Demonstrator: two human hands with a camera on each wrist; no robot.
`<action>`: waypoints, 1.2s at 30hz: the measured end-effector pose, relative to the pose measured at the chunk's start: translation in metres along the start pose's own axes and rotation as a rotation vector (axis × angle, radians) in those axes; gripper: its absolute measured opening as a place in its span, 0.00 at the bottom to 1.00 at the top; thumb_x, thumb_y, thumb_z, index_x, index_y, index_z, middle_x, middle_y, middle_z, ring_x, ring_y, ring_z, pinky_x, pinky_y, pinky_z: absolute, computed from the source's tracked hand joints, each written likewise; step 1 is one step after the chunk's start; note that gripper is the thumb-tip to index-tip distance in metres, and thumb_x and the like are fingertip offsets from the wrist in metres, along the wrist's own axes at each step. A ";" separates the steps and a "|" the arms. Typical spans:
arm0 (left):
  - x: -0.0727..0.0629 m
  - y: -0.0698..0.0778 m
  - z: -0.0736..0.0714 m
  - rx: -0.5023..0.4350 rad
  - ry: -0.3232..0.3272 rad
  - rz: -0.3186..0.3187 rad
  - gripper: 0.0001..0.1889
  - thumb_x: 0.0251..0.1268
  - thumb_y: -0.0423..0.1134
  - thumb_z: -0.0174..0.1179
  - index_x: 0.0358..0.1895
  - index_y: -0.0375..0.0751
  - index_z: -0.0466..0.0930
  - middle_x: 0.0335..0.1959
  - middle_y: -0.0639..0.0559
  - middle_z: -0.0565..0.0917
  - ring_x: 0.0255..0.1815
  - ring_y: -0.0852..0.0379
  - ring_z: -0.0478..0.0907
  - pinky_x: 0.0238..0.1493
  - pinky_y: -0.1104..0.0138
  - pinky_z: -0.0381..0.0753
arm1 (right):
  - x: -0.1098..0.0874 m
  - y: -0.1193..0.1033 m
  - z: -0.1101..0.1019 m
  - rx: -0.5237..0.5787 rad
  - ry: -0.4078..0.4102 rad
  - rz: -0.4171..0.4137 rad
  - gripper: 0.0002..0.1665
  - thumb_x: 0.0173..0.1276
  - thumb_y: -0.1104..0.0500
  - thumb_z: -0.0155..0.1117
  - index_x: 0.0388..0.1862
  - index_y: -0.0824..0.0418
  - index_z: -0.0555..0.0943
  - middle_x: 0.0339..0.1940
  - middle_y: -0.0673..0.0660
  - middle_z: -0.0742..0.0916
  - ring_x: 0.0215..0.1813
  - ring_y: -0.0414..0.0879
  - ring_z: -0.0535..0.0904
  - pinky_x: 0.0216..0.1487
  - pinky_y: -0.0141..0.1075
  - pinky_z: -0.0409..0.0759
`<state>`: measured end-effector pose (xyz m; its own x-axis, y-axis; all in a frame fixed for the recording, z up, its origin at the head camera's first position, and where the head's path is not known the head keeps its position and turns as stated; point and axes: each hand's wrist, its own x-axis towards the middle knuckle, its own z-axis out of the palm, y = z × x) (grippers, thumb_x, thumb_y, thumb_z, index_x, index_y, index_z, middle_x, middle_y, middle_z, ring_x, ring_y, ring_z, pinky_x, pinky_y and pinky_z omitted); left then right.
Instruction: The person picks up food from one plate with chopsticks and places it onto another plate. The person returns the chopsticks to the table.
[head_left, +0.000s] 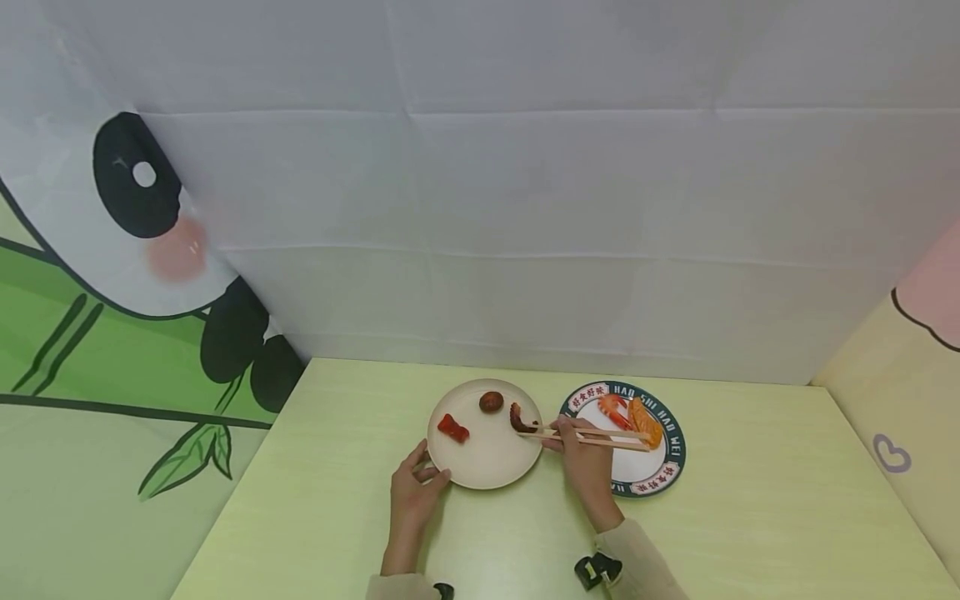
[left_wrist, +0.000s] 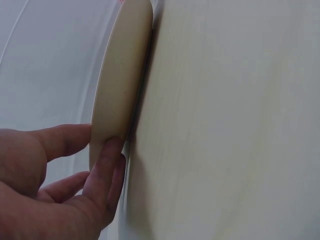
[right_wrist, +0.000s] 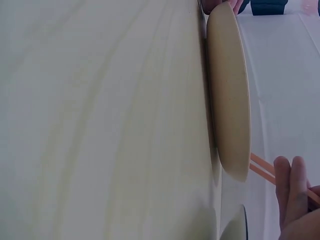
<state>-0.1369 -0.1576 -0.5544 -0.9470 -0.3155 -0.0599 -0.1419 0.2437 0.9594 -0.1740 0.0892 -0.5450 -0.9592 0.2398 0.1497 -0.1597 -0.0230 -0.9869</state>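
Observation:
A cream plate lies on the table, holding a red chunk, a round brown piece and a dark curled piece like an octopus tentacle. My left hand grips the plate's left rim; in the left wrist view its fingertips touch the outer wall. Wooden chopsticks are held in my right hand, which is over the left side of a patterned plate. Their tips are at the dark piece above the cream plate's right side; whether they pinch it cannot be told.
On the patterned plate lie a red-and-white shrimp and an orange ridged piece, partly behind the chopsticks. A pale yellow-green table spreads around both plates. Behind it hangs a grey-white cloth.

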 end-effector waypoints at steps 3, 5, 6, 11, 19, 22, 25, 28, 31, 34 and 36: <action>0.000 0.000 0.000 0.001 -0.001 0.000 0.37 0.60 0.22 0.69 0.73 0.19 0.68 0.59 0.28 0.81 0.49 0.40 0.86 0.38 0.74 0.78 | 0.001 0.003 -0.001 0.029 0.009 -0.005 0.17 0.82 0.68 0.57 0.44 0.85 0.83 0.36 0.79 0.88 0.28 0.36 0.90 0.36 0.30 0.86; 0.000 0.000 0.000 0.000 -0.001 0.002 0.37 0.60 0.22 0.69 0.73 0.20 0.68 0.59 0.28 0.81 0.49 0.40 0.86 0.38 0.74 0.78 | 0.001 0.004 -0.001 0.040 0.015 0.000 0.17 0.82 0.67 0.57 0.44 0.85 0.83 0.36 0.79 0.88 0.28 0.36 0.90 0.36 0.30 0.86; 0.000 0.000 0.000 0.000 -0.002 0.005 0.37 0.60 0.23 0.69 0.73 0.20 0.68 0.59 0.28 0.81 0.49 0.40 0.86 0.38 0.74 0.78 | 0.001 0.004 -0.002 0.049 0.017 0.003 0.17 0.82 0.67 0.57 0.44 0.85 0.83 0.36 0.79 0.88 0.27 0.36 0.90 0.36 0.30 0.86; 0.001 0.000 0.001 -0.009 -0.004 0.008 0.37 0.60 0.22 0.69 0.73 0.20 0.68 0.59 0.28 0.81 0.49 0.40 0.87 0.38 0.74 0.78 | 0.001 0.002 -0.001 0.086 0.047 0.046 0.17 0.82 0.69 0.56 0.47 0.88 0.81 0.41 0.82 0.87 0.27 0.37 0.90 0.37 0.31 0.87; 0.001 0.000 0.002 -0.015 -0.002 0.001 0.37 0.60 0.22 0.69 0.74 0.20 0.68 0.59 0.28 0.81 0.50 0.40 0.87 0.38 0.75 0.78 | -0.002 0.000 -0.005 0.081 0.044 0.068 0.19 0.83 0.66 0.56 0.48 0.87 0.81 0.40 0.80 0.88 0.28 0.37 0.90 0.37 0.30 0.87; 0.000 0.000 0.002 -0.004 -0.002 -0.002 0.37 0.60 0.23 0.69 0.74 0.20 0.68 0.59 0.28 0.80 0.50 0.40 0.86 0.37 0.74 0.78 | -0.004 -0.001 -0.007 0.062 0.041 0.085 0.20 0.83 0.64 0.57 0.48 0.85 0.82 0.38 0.78 0.89 0.28 0.38 0.90 0.35 0.28 0.85; 0.000 0.000 0.001 0.000 -0.004 -0.001 0.37 0.60 0.23 0.69 0.74 0.20 0.68 0.60 0.28 0.80 0.50 0.39 0.86 0.38 0.74 0.78 | -0.005 -0.002 -0.008 0.081 0.049 0.105 0.20 0.83 0.64 0.57 0.49 0.86 0.82 0.40 0.77 0.89 0.28 0.39 0.90 0.35 0.29 0.86; -0.001 0.001 0.000 -0.001 -0.005 0.005 0.37 0.60 0.23 0.69 0.74 0.20 0.68 0.60 0.28 0.80 0.50 0.39 0.86 0.38 0.74 0.78 | -0.005 -0.002 -0.008 0.110 0.059 0.117 0.20 0.83 0.65 0.57 0.50 0.86 0.81 0.42 0.77 0.88 0.28 0.38 0.90 0.36 0.31 0.87; -0.001 0.002 0.000 -0.008 -0.007 0.003 0.37 0.61 0.23 0.69 0.74 0.20 0.67 0.60 0.28 0.81 0.50 0.39 0.86 0.38 0.74 0.78 | -0.005 -0.003 -0.009 0.113 0.064 0.126 0.19 0.83 0.65 0.56 0.50 0.86 0.81 0.42 0.76 0.88 0.28 0.37 0.90 0.37 0.32 0.87; -0.001 0.001 0.000 -0.010 -0.006 0.003 0.37 0.60 0.22 0.69 0.74 0.20 0.67 0.60 0.28 0.81 0.50 0.39 0.87 0.38 0.74 0.77 | -0.006 -0.004 -0.010 0.105 0.065 0.133 0.20 0.83 0.64 0.57 0.50 0.85 0.82 0.41 0.75 0.89 0.28 0.37 0.90 0.36 0.30 0.87; -0.001 0.001 0.000 -0.011 -0.005 0.003 0.37 0.60 0.22 0.69 0.74 0.20 0.67 0.60 0.28 0.81 0.50 0.39 0.87 0.38 0.74 0.77 | -0.006 -0.005 -0.011 0.094 0.066 0.136 0.20 0.83 0.64 0.57 0.49 0.85 0.82 0.41 0.75 0.89 0.28 0.37 0.90 0.37 0.29 0.86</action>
<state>-0.1362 -0.1572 -0.5537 -0.9490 -0.3098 -0.0587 -0.1360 0.2342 0.9626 -0.1646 0.0985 -0.5420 -0.9566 0.2911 0.0078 -0.0536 -0.1496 -0.9873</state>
